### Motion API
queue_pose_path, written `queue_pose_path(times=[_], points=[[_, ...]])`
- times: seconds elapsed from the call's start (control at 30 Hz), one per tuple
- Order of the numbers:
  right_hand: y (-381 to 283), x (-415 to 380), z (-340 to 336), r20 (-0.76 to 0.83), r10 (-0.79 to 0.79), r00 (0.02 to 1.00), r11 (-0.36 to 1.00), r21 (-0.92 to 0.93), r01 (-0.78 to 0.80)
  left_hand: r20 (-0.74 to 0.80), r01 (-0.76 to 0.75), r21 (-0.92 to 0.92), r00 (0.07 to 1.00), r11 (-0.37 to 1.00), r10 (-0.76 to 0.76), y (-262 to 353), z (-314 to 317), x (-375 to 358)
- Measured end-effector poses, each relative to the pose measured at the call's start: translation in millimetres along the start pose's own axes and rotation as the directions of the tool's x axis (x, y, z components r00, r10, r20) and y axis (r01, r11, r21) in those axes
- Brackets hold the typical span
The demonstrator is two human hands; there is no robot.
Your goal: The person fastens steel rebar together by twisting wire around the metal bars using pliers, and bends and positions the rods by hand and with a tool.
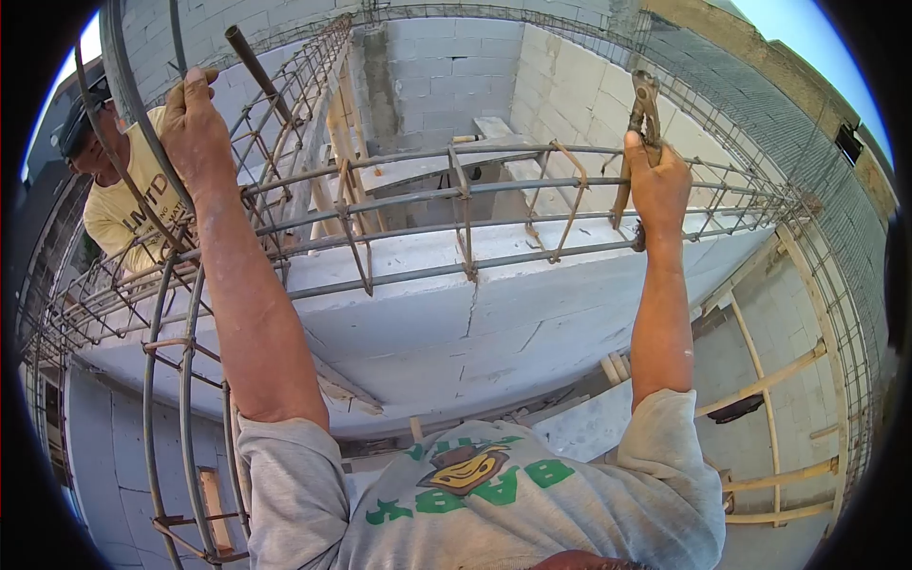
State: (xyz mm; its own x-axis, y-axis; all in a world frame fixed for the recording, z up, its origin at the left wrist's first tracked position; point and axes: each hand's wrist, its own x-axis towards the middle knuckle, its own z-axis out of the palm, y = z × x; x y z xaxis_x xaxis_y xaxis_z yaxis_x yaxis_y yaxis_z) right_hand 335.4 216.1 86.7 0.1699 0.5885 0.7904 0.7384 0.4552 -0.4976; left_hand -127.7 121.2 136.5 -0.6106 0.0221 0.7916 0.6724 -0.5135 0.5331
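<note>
My right hand (657, 190) is raised above the steel bars, closed around a rusty pair of pincers (646, 100) with the head pointing up. Below it runs the horizontal rebar cage (418, 197), long grey bars joined by bent stirrups (570, 176) on top of a white block wall (427, 323). At the upper left my left hand (198, 128) is closed with its thumb upward, beside a thick upright bar (128, 85). A thin rod (178, 38) rises behind its fingers. Whatever lies in that fist is hidden.
Another person (128, 180) in a cap and yellow shirt is close behind the bars at left. An upright rebar cage (190, 408) stands beside my left arm. A metal pipe (255, 68) juts up at an angle. Wooden poles (760, 385) lie below right.
</note>
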Motion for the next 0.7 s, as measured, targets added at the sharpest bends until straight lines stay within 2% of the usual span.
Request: queue_pose_path(times=[0.1,0.17,0.2,0.27,0.33,0.37,0.4,0.47,0.53,0.6,0.67,0.7], points=[[-0.1,-14.8,1.1,0.012,-0.002,1.000,1.000,0.025,0.002,-0.025,-0.032,0.045,0.999,0.998,0.034,6.2,-1.9,-4.5],[-4.0,-24.5,-4.7,0.081,0.042,0.996,0.998,0.043,-0.045,-0.031,-0.016,0.030,0.999,0.999,0.017,10.1,0.5,-8.4],[5.3,-29.9,0.9,0.023,-0.068,0.997,0.988,0.140,0.064,-0.033,-0.001,0.003,0.999,1.000,0.001,9.7,1.0,-7.7],[-1.6,-34.8,-6.4,0.170,0.153,0.973,0.957,0.218,-0.189,-0.012,0.013,0.057,1.000,0.998,-0.012,4.7,-3.9,-5.2],[2.2,-36.6,-5.3,0.162,0.078,0.984,0.952,0.279,-0.121,-0.026,-0.014,0.077,1.000,0.997,0.016,1.3,-4.3,-6.5],[-3.2,-35.5,-10.9,0.178,0.126,0.976,0.985,0.097,-0.145,-0.029,-0.012,0.070,0.999,0.998,0.014,-0.6,-4.0,-7.1],[-5.3,-32.5,-14.0,0.115,-0.015,0.993,0.999,-0.044,0.020,-0.032,-0.011,0.062,0.999,0.998,0.013,-2.5,-2.9,-7.4],[-21.5,-24.2,-20.7,-0.054,-0.003,0.999,0.995,-0.105,-0.003,-0.057,-0.015,0.080,0.998,0.997,0.019,4.9,0.1,-12.4],[-60.0,-19.8,-28.6,-0.227,-0.015,0.974,0.980,0.192,0.059,-0.077,-0.042,0.082,0.996,0.996,0.048,8.4,1.7,-19.2],[-121.9,-20.3,-21.0,-0.356,-0.142,0.924,0.790,0.521,0.322,-0.132,-0.062,0.158,0.988,0.986,0.083,2.4,3.8,-21.3],[-173.3,-11.7,-5.8,-0.273,-0.408,0.871,0.606,0.632,0.483,-0.134,-0.059,0.162,0.988,0.985,0.081,2.7,3.2,-22.3],[-206.2,-9.2,6.0,-0.161,-0.404,0.900,0.567,0.729,0.385,-0.133,-0.051,0.155,0.988,0.987,0.072,3.9,3.2,-24.5]])
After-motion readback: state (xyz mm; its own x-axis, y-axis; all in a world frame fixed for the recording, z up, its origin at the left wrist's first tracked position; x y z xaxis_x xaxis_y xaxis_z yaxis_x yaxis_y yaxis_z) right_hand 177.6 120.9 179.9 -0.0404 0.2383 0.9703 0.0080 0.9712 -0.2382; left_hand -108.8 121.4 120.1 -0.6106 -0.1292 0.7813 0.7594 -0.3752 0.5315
